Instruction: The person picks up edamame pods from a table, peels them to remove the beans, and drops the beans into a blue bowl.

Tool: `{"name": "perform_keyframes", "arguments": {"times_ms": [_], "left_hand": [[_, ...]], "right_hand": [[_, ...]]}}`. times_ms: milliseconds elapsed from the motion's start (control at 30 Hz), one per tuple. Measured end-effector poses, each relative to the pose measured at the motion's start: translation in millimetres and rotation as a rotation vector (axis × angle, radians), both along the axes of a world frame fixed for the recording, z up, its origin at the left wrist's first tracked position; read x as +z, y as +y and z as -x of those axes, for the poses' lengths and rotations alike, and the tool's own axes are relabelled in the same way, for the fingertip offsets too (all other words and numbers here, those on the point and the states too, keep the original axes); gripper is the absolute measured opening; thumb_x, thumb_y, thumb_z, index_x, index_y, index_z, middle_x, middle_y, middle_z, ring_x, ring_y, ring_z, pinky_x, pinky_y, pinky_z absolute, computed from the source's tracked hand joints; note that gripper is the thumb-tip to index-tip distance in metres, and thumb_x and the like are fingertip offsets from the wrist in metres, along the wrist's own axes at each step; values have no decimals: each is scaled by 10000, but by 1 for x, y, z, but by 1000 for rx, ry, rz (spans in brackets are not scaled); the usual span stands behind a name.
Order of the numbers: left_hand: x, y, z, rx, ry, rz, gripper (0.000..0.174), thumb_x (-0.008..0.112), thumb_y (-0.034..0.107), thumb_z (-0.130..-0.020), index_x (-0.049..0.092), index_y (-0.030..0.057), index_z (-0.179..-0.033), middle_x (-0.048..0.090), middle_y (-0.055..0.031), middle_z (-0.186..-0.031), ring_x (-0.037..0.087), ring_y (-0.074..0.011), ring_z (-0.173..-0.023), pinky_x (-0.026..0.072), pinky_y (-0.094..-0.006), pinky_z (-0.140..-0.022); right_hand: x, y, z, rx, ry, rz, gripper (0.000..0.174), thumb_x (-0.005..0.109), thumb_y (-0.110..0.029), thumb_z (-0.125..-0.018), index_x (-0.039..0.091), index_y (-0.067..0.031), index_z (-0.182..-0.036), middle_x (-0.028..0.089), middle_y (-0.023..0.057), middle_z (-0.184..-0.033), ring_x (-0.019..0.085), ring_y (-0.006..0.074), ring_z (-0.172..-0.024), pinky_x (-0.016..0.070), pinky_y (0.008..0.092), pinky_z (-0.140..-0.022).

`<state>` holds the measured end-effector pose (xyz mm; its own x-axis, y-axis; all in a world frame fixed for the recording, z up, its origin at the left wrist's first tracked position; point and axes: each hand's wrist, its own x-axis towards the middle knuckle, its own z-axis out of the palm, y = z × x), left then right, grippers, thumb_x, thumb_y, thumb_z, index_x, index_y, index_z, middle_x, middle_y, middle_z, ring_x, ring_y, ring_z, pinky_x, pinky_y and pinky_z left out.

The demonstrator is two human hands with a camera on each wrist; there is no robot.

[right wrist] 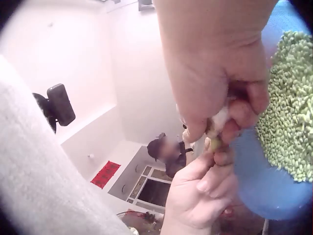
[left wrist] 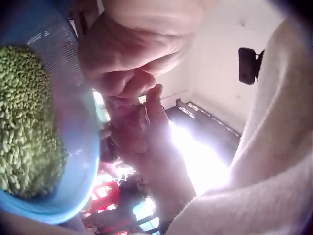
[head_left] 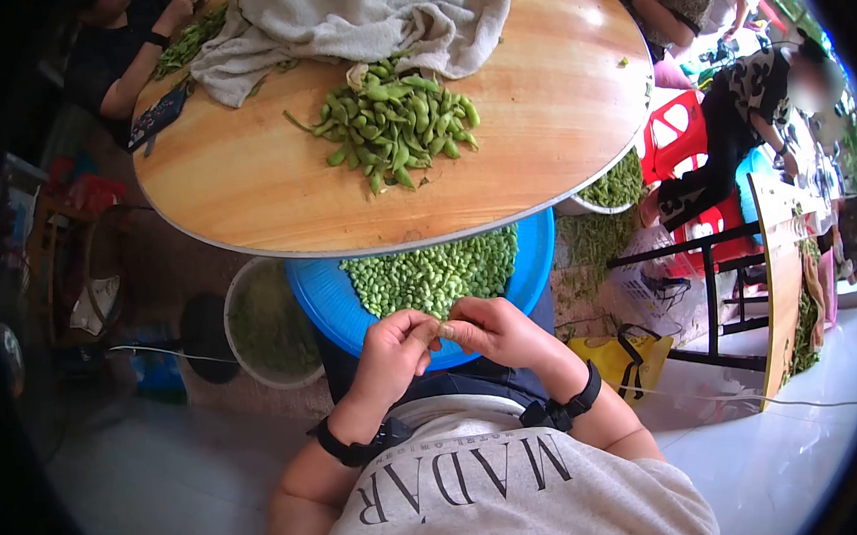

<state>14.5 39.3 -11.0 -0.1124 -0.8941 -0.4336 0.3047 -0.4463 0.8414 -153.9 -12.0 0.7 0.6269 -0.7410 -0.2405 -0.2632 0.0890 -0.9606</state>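
Observation:
My left hand and right hand meet fingertip to fingertip over the near rim of a blue basin. Between them they pinch a small green bean pod, mostly covered by the fingers. Shelled green beans lie heaped in the basin, which sits below the table edge, over my lap. The right wrist view shows the right hand's thumb and curled fingers above, with the left fingertips gripping from below. On the table, a pile of unshelled pods lies in front of me.
The round wooden table overhangs the basin's far side. A grey cloth lies behind the pods. A round tub stands left of the basin; a yellow bag is on the right. Other people sit around the table.

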Motion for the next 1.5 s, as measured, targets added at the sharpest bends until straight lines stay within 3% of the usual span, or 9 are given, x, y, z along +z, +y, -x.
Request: {"name": "perform_keyframes", "arguments": {"times_ms": [333,467,533,600,667,767,1067,1267,1500], "left_hand": [[26,4,-3,22,-173,56,120,525,77,-864,593,-12,-821,583,-47,-641,465,-44,-433,348,-178,-379],[22,13,-42,152,-671,308,102,550,67,-839,636,13,-837,602,-21,-660,451,-24,-461,347,-179,-394],[29,15,-88,105,-1063,424,96,604,57,-771,636,-6,-837,623,-80,-670,578,-161,-578,457,-265,-538],[57,18,-118,-102,-1498,240,211,676,106,-691,641,17,-878,617,-145,-828,599,-325,-702,471,-339,-652],[63,6,-133,-67,-1780,439,232,671,75,-690,630,1,-907,607,-141,-869,613,-272,-678,476,-324,-613],[80,-51,-119,103,-1295,501,236,651,18,-702,593,-32,-925,602,-129,-817,594,-158,-591,472,-270,-529],[64,-160,-84,-146,-1369,494,172,656,108,-689,574,-3,-790,599,-190,-717,565,-394,-676,459,-437,-624],[81,-111,-65,144,-609,286,73,528,13,-778,535,-15,-845,613,-107,-682,531,-104,-457,418,-212,-424],[68,-64,2,107,-116,248,151,557,-36,-785,566,-28,-936,580,-47,-666,486,-64,-483,359,-179,-428]], "right_hand": [[18,-4,-9,-37,5,15,144,637,-124,-763,585,-7,-828,551,35,-632,485,83,-593,423,251,-531],[7,-7,16,-101,57,58,126,601,-71,-744,597,-20,-859,590,56,-679,523,98,-632,454,262,-580],[12,-16,45,-220,231,-26,118,590,-50,-743,609,-19,-856,590,47,-690,507,78,-647,454,258,-592],[1,-22,76,-294,414,234,155,580,-15,-692,616,-9,-843,597,125,-732,583,207,-672,471,300,-631],[-9,-29,98,-335,514,503,187,573,-5,-651,616,-1,-832,583,178,-809,591,312,-759,478,355,-673],[-8,-41,111,-406,592,432,133,630,-65,-690,616,5,-803,563,169,-735,573,283,-675,458,346,-607],[12,-39,105,-424,317,187,211,638,-188,-798,622,19,-834,547,99,-635,496,148,-560,411,293,-516],[28,-39,89,-326,-27,-14,224,582,-194,-854,611,15,-928,567,35,-713,497,99,-633,415,244,-571],[53,-41,12,-167,-385,-42,278,470,-268,-920,568,-16,-985,483,0,-668,454,70,-600,376,212,-524]]}}
